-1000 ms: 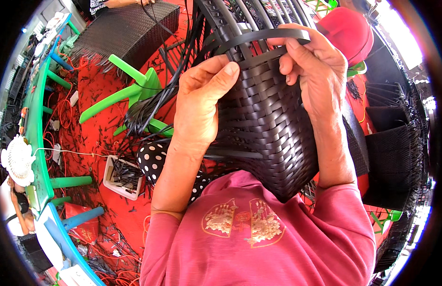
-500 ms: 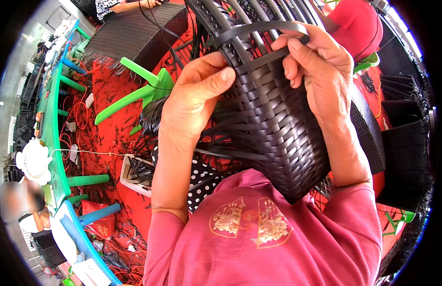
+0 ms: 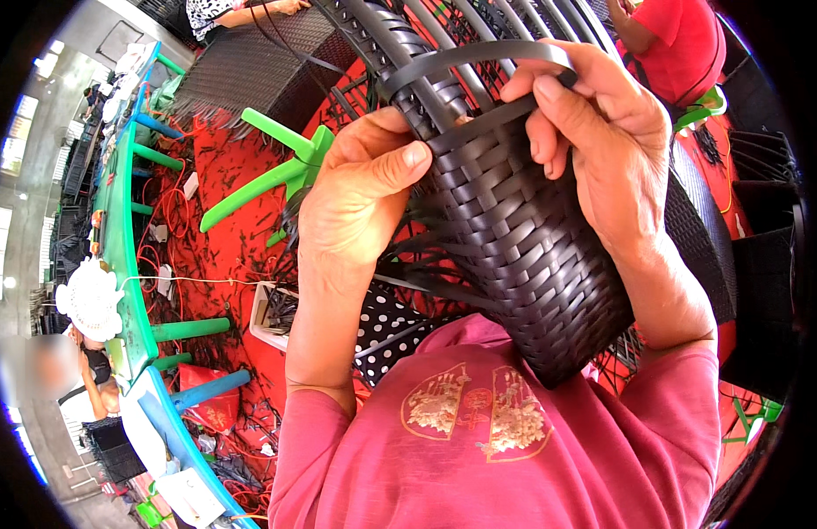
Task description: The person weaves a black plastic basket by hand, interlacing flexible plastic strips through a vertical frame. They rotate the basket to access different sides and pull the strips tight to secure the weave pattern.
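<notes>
The person in the pink shirt holds a half-woven black basket (image 3: 523,238) up against the chest, its finished woven end pointing down toward the lap and its loose upright strips fanning away toward the top. The left hand (image 3: 360,198) is clamped on the basket's left flank, thumb pressed flat across the weave and fingers wrapped behind it out of sight. The right hand (image 3: 602,150) curls over the right side, its fingers pinching a flat black strip (image 3: 479,60) that arcs across the uprights. The basket looks light and springy rather than heavy; the plastic strips seem stiff enough to stand yet likely smooth and slippery, so the tight woven wall is the sound place to grip, not the free ends, which would bend and slide. Below, the red floor (image 3: 241,176) is littered with black offcuts, a green stool (image 3: 267,176) lies tipped near the left hand, and a polka-dot cloth (image 3: 386,326) sits by the knees. Another person in a red shirt (image 3: 682,44) works at the far right, beside stacked dark woven pieces (image 3: 761,264).
</notes>
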Demonstrator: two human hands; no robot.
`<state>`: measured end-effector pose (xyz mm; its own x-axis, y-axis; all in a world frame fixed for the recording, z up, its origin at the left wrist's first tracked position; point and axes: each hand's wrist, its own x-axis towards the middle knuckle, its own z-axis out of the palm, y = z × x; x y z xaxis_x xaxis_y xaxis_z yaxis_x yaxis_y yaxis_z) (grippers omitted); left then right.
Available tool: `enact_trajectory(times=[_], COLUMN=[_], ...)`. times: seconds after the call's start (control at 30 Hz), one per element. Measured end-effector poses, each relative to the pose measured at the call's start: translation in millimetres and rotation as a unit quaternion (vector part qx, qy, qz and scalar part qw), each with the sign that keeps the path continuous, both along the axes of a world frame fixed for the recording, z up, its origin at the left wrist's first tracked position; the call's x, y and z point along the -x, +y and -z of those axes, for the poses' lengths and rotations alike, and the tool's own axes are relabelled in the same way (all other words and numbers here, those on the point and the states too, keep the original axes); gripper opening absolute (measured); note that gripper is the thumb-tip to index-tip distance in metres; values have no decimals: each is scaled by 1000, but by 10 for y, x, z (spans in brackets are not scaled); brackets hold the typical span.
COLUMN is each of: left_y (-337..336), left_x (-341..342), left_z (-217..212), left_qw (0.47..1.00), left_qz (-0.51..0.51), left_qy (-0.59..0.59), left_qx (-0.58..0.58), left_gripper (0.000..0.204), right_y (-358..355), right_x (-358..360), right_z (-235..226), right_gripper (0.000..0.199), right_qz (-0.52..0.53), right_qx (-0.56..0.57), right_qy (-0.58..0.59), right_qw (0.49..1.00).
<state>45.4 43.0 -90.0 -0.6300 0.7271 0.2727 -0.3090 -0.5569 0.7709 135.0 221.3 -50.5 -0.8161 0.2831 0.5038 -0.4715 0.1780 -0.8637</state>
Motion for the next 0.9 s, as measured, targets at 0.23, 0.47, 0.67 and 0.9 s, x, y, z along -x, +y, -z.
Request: enact_trajectory(times=[0.23, 0.47, 0.67, 0.9], left_y=[23, 24, -2, 31], left_x=[-11, -29, 36, -77], left_z=[-24, -15, 30, 52], left_qw=[1000, 1000, 1000, 999], left_qz=[-4, -6, 12, -36], left_qy=[-11, -14, -1, 24], left_qx=[-7, -21, 19, -14], left_gripper=[39, 39, 48, 42], right_y=[-23, -10, -22, 0], right_x=[-21, -43, -40, -30], right_z=[-10, -28, -8, -2], right_gripper=[19, 19, 21, 24], right_qz=[-2, -12, -10, -24], right_qx=[16, -6, 19, 15], right_qy=[-9, -19, -13, -26], right_qw=[1000, 1000, 1000, 999])
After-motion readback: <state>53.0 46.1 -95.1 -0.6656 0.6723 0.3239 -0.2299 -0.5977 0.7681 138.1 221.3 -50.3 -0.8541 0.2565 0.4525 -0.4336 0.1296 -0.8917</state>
